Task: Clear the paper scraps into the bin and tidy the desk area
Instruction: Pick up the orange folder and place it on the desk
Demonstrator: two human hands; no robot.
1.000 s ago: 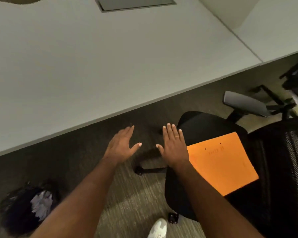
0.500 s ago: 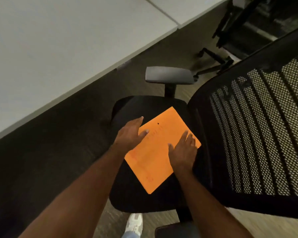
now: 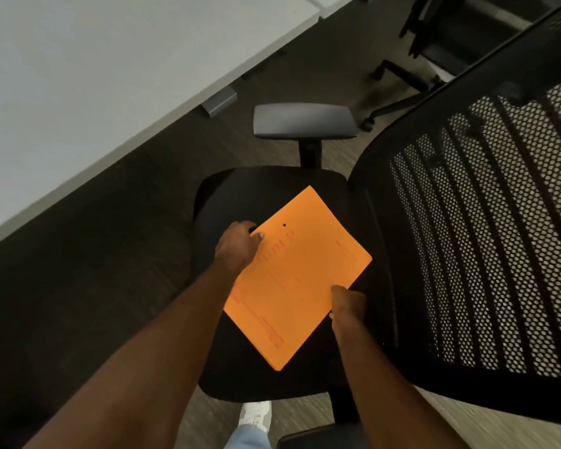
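Flat orange paper folder (image 3: 297, 277) on black office chair seat (image 3: 240, 196), left hand (image 3: 238, 246) fingers curled under its edge w/ thumb on top, right hand (image 3: 347, 306) pinching opposite edge

A pale grey laminate tabletop (image 3: 88, 72) spans the upper left above dark wood-grain flooring (image 3: 88, 273), beside a black mesh-backed office chair (image 3: 486, 254) with a grey padded armrest (image 3: 303, 121), dimly lit.

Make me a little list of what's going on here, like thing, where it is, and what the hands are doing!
thing: orange envelope
where: on the black chair seat
left hand: gripping the envelope's left edge
right hand: gripping its right edge
nearby: grey armrest, mesh chair back, white desk
bin: not in view
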